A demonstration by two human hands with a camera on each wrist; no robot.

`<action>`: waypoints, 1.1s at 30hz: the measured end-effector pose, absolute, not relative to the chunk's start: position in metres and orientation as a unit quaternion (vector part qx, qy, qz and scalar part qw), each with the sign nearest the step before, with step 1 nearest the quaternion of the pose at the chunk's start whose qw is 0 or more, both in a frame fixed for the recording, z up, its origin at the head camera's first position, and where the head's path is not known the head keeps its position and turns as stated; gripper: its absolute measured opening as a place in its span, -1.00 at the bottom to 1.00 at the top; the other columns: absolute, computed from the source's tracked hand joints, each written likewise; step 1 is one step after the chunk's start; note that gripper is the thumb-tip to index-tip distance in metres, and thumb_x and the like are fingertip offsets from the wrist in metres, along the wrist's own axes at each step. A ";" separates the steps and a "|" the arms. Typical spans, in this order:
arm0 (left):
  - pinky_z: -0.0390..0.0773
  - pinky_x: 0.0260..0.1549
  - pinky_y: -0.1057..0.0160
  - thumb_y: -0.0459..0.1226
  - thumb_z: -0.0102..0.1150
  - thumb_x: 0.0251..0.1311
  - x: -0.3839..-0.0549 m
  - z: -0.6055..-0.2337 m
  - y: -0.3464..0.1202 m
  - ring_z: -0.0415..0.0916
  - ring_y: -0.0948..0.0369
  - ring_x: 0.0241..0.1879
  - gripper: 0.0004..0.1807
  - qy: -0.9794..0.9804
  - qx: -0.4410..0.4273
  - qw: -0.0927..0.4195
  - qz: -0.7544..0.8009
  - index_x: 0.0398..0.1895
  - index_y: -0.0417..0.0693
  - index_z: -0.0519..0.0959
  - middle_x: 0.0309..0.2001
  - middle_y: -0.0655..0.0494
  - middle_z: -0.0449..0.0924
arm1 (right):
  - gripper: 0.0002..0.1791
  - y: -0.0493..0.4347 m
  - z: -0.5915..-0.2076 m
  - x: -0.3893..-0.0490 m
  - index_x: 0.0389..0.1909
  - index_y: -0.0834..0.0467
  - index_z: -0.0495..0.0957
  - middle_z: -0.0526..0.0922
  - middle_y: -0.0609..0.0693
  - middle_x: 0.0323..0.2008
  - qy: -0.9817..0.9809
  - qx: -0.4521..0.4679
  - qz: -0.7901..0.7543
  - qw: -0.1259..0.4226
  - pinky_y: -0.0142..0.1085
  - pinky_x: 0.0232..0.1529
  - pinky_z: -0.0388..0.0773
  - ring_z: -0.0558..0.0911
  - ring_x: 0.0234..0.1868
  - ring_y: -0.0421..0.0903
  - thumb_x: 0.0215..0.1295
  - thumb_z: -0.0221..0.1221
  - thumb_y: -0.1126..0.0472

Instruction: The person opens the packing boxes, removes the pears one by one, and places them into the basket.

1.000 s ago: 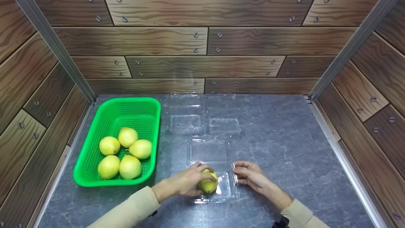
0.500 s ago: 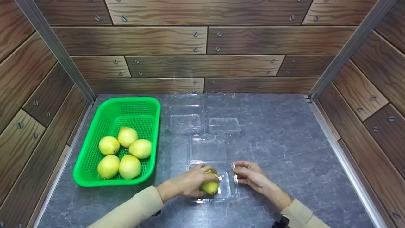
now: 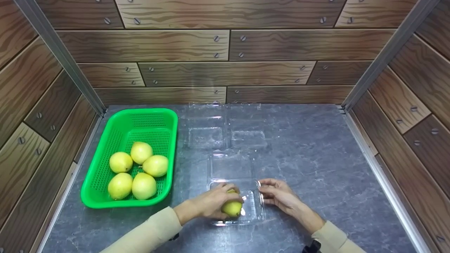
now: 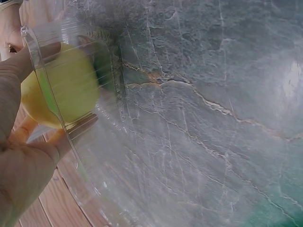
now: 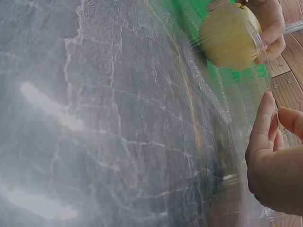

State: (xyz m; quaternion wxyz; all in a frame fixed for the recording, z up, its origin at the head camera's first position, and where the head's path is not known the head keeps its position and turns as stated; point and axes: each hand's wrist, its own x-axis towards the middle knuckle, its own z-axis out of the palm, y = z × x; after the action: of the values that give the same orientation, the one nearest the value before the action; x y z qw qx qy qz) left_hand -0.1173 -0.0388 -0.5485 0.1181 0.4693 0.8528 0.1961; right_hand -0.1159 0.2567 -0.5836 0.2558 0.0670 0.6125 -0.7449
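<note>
My left hand grips a yellow-green pear inside the near clear plastic clamshell container. In the left wrist view, the fingers reach round the pear behind the container's transparent wall. The pear's stem shows at the top of the right wrist view. At the container's right edge, my right hand pinches the rim between thumb and fingers; the right wrist view shows this hand close up. The container's hinged lid lies folded back, away from me.
A green plastic basket at left holds several yellow pears. Two more clear clamshells, a left one and a right one, stand open behind the near container. Wood-patterned walls enclose the grey marbled table on three sides.
My left hand has shifted slightly right with the pear, its fingers wrapping further over it, then stayed almost still. My right hand keeps its place at the container's rim.
</note>
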 end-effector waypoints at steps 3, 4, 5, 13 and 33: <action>0.58 0.27 0.19 -0.18 0.60 0.06 -0.117 -0.548 -0.039 0.46 0.09 0.25 -0.36 0.852 0.469 0.119 0.199 0.27 0.23 0.62 0.34 0.10 0.49 | -0.71 0.257 -0.584 -0.116 0.09 0.21 0.55 0.74 -0.08 -0.22 0.613 0.066 -0.745 0.254 -0.35 -0.19 0.80 0.72 -0.26 -0.22 0.39 0.26 0.37; 0.58 0.27 0.19 -0.19 0.60 0.06 -0.117 -0.548 -0.039 0.46 0.09 0.25 -0.36 0.852 0.468 0.119 0.200 0.27 0.23 0.62 0.34 0.10 0.49 | -0.71 0.257 -0.585 -0.115 0.09 0.21 0.55 0.74 -0.08 -0.22 0.613 0.066 -0.745 0.254 -0.35 -0.19 0.80 0.72 -0.25 -0.22 0.39 0.26 0.37; 0.58 0.27 0.19 -0.19 0.60 0.05 -0.117 -0.548 -0.039 0.46 0.09 0.25 -0.35 0.852 0.469 0.119 0.200 0.27 0.23 0.61 0.35 0.09 0.49 | -0.71 0.257 -0.585 -0.115 0.09 0.21 0.56 0.74 -0.08 -0.21 0.614 0.066 -0.745 0.254 -0.34 -0.18 0.80 0.72 -0.25 -0.22 0.39 0.27 0.37; 0.62 0.31 0.01 -0.25 0.59 0.04 -0.122 -0.534 -0.046 0.43 0.04 0.31 -0.29 0.850 0.463 0.115 0.225 0.33 0.23 0.58 0.38 0.05 0.48 | -0.69 0.257 -0.585 -0.115 0.10 0.21 0.55 0.75 -0.06 -0.21 0.615 0.073 -0.744 0.251 -0.33 -0.17 0.81 0.73 -0.26 -0.20 0.37 0.28 0.36; 0.59 0.33 -0.23 -0.27 0.60 0.01 -0.154 -0.462 -0.098 0.43 -0.09 0.35 -0.31 0.875 0.386 0.038 0.290 0.29 0.10 0.61 0.35 -0.02 0.50 | -0.71 0.256 -0.584 -0.116 0.10 0.24 0.55 0.76 -0.05 -0.21 0.613 0.071 -0.745 0.253 -0.36 -0.22 0.80 0.73 -0.28 -0.19 0.39 0.26 0.38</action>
State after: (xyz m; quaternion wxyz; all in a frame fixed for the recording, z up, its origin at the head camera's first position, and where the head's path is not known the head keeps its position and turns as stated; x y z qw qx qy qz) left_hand -0.1535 -0.0979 -0.4617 0.0377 0.3863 0.8748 0.2900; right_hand -0.1155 0.2562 -0.5842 0.2532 0.0709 0.6129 -0.7451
